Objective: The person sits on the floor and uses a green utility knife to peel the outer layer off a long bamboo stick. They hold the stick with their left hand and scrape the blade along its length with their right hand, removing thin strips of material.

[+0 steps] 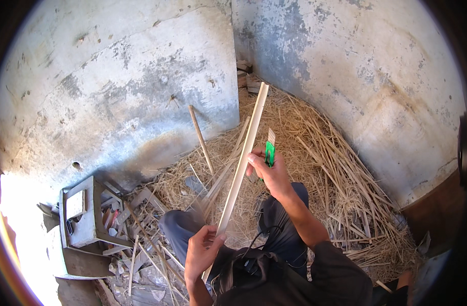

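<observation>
A long, pale split-bamboo strip point(242, 158) slants across the middle, its far end up toward the corner of the walls and its near end by my lap. My left hand point(204, 251) is closed round the strip's lower part. Higher up, my right hand point(270, 172) grips a green utility knife point(270, 153), its blade pointing up and away from me. The thumb and fingertips of that hand also meet the strip's edge. The blade stands to the right of the strip, apart from it. My right palm hides part of the knife's handle.
Straw-like shavings and thin strips point(340, 188) cover the floor ahead and to the right. A wooden stick point(202, 140) leans at the left wall point(141, 76). Left of my knees point(181, 232) lie a worn wooden box-like frame point(83, 234) and scrap pieces. Another wall point(366, 66) rises on the right.
</observation>
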{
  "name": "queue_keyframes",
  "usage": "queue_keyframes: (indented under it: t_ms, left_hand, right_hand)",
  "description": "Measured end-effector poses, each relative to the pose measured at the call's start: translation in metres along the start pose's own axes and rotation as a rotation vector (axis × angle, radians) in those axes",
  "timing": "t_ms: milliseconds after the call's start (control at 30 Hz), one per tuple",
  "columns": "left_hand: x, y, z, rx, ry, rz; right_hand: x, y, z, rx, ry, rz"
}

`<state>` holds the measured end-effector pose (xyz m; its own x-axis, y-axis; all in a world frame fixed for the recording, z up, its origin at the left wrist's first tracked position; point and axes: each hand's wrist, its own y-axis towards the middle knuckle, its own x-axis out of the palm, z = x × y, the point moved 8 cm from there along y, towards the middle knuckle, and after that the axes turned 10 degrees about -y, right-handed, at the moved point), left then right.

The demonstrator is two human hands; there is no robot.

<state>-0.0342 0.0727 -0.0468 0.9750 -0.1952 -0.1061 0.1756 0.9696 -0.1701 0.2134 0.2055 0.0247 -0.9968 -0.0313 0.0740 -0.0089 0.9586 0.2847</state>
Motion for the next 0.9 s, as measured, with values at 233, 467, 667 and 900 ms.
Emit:
queue_keyframes:
  t_ms: [233, 467, 667, 900]
  left_hand:
    - [-0.009, 0.002, -0.019, -0.048, -0.19, -0.01]
    - [-0.012, 0.01, 0.039, 0.175, -0.104, 0.226]
    - [-0.001, 0.011, 0.059, 0.225, -0.045, 0.307]
    - [0.006, 0.009, 0.065, 0.211, -0.126, 0.281]
  right_hand:
    - [-0.005, -0.006, -0.011, -0.148, -0.08, -0.017]
    - [0.019, -0.047, -0.031, -0.555, -0.871, -0.111]
    - [0.034, -0.062, -0.027, -0.642, -0.943, -0.122]
    - [0.035, -0.065, -0.032, -0.691, -0.929, -0.065]
